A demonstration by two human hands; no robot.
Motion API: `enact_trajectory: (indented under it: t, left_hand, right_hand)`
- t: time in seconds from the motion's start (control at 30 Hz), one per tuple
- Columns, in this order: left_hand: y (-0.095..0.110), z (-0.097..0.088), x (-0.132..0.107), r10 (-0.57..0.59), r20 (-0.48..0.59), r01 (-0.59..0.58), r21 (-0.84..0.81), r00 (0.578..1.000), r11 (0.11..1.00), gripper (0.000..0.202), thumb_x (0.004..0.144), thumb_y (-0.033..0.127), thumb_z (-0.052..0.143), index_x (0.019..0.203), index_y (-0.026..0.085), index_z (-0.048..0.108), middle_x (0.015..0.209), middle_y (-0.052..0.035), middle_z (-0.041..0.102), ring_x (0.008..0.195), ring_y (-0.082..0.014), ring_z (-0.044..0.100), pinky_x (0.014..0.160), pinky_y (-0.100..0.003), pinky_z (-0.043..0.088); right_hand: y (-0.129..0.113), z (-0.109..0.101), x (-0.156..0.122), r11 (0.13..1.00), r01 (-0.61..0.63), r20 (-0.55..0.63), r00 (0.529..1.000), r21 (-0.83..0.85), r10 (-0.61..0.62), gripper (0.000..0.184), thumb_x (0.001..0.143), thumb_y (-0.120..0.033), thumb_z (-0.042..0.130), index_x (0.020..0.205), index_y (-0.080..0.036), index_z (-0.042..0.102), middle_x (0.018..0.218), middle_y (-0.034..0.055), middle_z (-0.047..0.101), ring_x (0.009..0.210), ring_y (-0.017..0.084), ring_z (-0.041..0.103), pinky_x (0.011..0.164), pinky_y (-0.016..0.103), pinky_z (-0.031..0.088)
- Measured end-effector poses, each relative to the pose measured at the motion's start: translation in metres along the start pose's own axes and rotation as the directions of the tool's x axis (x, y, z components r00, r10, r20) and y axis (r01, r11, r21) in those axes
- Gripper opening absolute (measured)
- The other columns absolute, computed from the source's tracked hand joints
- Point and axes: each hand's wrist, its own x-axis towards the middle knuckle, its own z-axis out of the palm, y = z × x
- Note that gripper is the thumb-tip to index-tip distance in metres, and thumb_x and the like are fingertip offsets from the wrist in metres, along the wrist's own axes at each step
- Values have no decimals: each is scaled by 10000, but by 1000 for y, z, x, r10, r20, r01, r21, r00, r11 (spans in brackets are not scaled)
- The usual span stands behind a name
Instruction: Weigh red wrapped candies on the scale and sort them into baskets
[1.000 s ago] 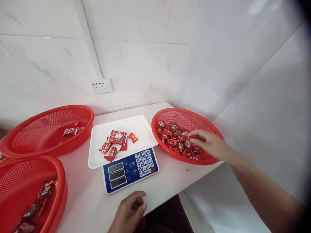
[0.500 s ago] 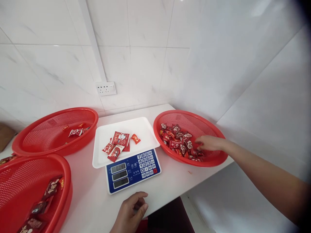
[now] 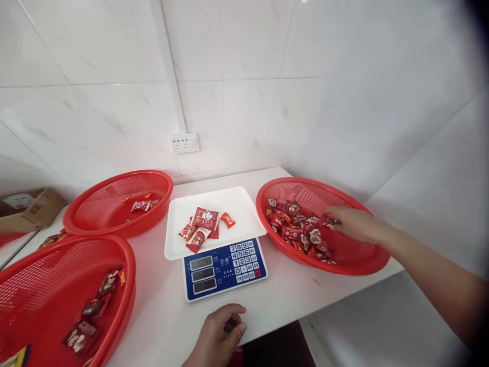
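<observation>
My right hand (image 3: 353, 224) is over the right red basket (image 3: 367, 267), its fingers closed on a wrapped candy (image 3: 330, 220) in a dark red wrapper. Below it lies a heap of red and brown wrapped candies (image 3: 301, 232). At the table's front edge my left hand (image 3: 219, 331) rests with curled fingers, a gap between thumb and forefinger and nothing in it. Just beyond it stands a digital scale (image 3: 225, 267) with a white tray (image 3: 244, 204). Several red packets (image 3: 204, 219) and one small orange-red candy (image 3: 228, 220) lie on the tray.
Two more red baskets stand at the left: the far one (image 3: 118, 232) and the near one (image 3: 130, 265), both with a few packets inside. A cardboard box (image 3: 38, 211) sits at the far left. A wall socket (image 3: 185, 143) is behind the scale.
My right hand has lifted from the heap of candies and now holds a wrapped candy. The view has swung slightly left, showing more of the cardboard box. My left hand keeps its pose.
</observation>
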Motion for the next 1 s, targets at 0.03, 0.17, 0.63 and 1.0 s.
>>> enact_trajectory:
  t: [0.03,0.17,0.63,1.0]
  left_hand:
    - [1,-1,-1,-3,5,3,5,1000,1000,310,827,381,530,1037,176,629,852,-56,640,743,-161,576,653,-236,451]
    - [7,-3,-5,-3,15,3,-7,1000,1000,284,832,321,519,1058,185,626,861,-49,648,766,-159,584,680,-237,452]
    - [6,-3,-8,68,-24,-67,15,997,998,263,829,279,520,1040,183,644,859,-50,654,739,-156,567,669,-241,447]
    - [1,-3,-7,87,-1,-87,-39,996,995,263,836,296,530,1041,172,640,869,-61,640,749,-156,563,677,-247,441]
  right_hand:
    - [-9,-7,-5,999,-29,-59,998,37,31,340,773,-231,502,1100,-157,560,1109,137,628,983,322,599,777,399,469]
    - [-60,-20,-36,944,104,-204,978,314,-40,472,829,-445,479,1269,-292,405,1172,66,608,1045,290,587,825,402,496]
    - [-211,63,-51,415,410,-385,911,812,-145,271,746,-340,629,937,-219,479,883,42,610,830,191,604,763,357,507]
    - [-227,51,-68,426,400,-328,915,812,-234,303,763,-351,629,1036,-227,582,1015,56,648,930,203,615,806,348,515]
